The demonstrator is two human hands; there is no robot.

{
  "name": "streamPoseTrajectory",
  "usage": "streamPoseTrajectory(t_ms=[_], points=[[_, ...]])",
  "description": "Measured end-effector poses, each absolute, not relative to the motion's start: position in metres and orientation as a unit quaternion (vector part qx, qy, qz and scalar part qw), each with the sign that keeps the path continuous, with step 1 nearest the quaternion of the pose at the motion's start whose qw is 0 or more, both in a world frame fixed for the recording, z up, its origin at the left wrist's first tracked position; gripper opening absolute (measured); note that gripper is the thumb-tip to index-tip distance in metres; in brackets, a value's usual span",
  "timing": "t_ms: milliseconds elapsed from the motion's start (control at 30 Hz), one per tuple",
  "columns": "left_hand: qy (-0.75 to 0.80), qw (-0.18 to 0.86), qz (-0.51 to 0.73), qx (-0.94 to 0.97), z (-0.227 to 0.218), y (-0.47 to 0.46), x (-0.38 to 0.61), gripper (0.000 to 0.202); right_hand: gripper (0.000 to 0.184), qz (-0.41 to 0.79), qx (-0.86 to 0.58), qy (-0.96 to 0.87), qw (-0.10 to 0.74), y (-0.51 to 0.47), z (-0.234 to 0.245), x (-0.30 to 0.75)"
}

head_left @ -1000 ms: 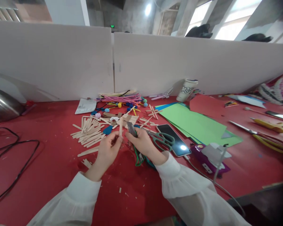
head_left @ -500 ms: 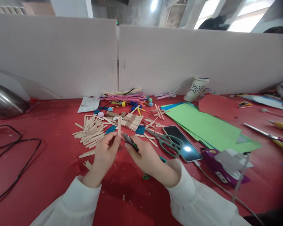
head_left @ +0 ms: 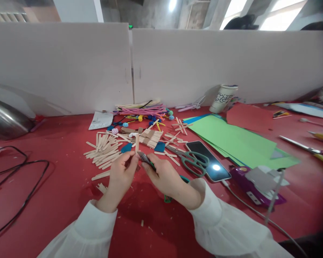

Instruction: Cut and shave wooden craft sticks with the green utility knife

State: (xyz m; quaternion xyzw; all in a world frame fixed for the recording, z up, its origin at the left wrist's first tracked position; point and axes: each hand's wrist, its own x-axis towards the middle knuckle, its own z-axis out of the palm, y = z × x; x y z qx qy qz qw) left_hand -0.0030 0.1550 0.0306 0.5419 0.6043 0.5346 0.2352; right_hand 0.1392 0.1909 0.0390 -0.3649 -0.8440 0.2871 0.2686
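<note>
Upright between the thumb and fingers of my left hand (head_left: 123,173) is a wooden craft stick (head_left: 137,142). My right hand (head_left: 164,175) is closed around green-handled pliers (head_left: 143,157). Their dark metal jaws meet the stick's edge just above my left fingertips; whether they bite into it I cannot tell. My right palm hides most of the handles. Beyond my left hand lies a spread pile of craft sticks (head_left: 103,150). Ahead of both hands is a row of sticks joined by crosspieces (head_left: 150,138). Grey-green scissors (head_left: 195,163) lie beside my right hand.
A lit phone (head_left: 208,161) with a cable lies right of the scissors, near a purple glue-gun-like device (head_left: 255,190). Green paper sheets (head_left: 231,138) and a paper cup (head_left: 223,98) stand behind. Pink pipe cleaners (head_left: 142,110) lie before the white partition (head_left: 70,64). Wood chips dot the red table.
The craft stick tilts slightly more, and the pliers' jaws have come closer to it. Both hands keep nearly the same place and hold. The view has shifted slightly.
</note>
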Motion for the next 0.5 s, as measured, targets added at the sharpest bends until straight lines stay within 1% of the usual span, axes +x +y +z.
streamPoseTrajectory(t_ms=[100,233,500], points=[[0.602,0.231,0.540,0.542,0.0317,0.1547,-0.0018,0.026,0.007,0.281,-0.373,-0.844,0.263,0.1901,0.0385,0.1386],[0.614,0.222,0.533,0.538,0.0329,0.1537,-0.0013,0.026,0.009,0.274,-0.375,-0.847,0.257,0.1895,0.0401,0.1391],[0.613,0.223,0.536,0.536,0.0335,0.1539,-0.0002,0.027,0.007,0.276,-0.369,-0.846,0.267,0.1897,0.0395,0.1402]])
